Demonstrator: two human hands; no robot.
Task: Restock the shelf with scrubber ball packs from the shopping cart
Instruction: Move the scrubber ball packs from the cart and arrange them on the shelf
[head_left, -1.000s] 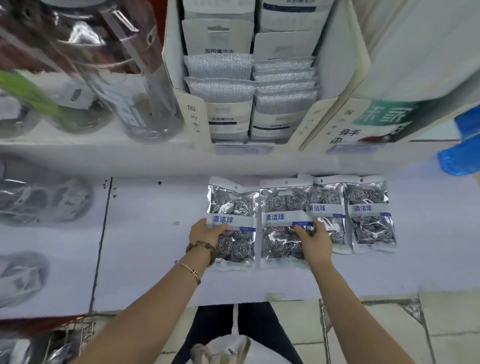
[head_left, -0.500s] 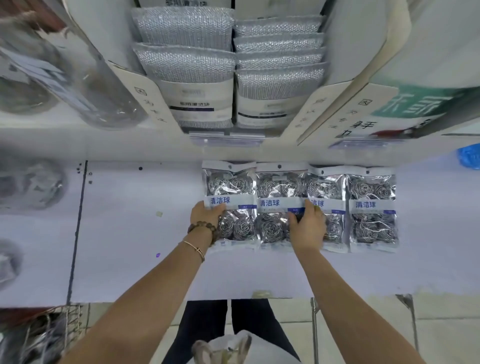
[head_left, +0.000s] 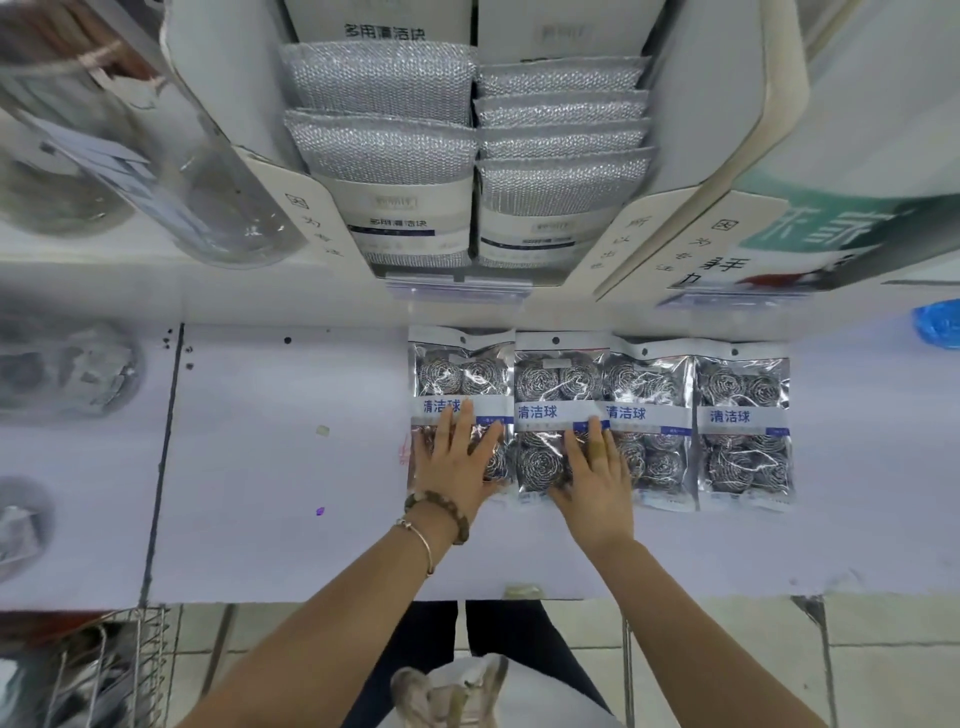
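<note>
Four scrubber ball packs (head_left: 602, 384) lie flat in a row on the white shelf (head_left: 285, 467), side edges meeting.
- Shopping cart (head_left: 104, 670): wire, lower left, below the shelf edge.
- First pack (head_left: 460, 374): left hand (head_left: 457, 467) flat on its lower half, fingers straight and spread.
- Second pack (head_left: 540, 395): right hand (head_left: 597, 483) flat, fingers straight, across its seam with the third pack (head_left: 654, 395).
- Fourth pack (head_left: 743, 415): untouched, rightmost.
</note>
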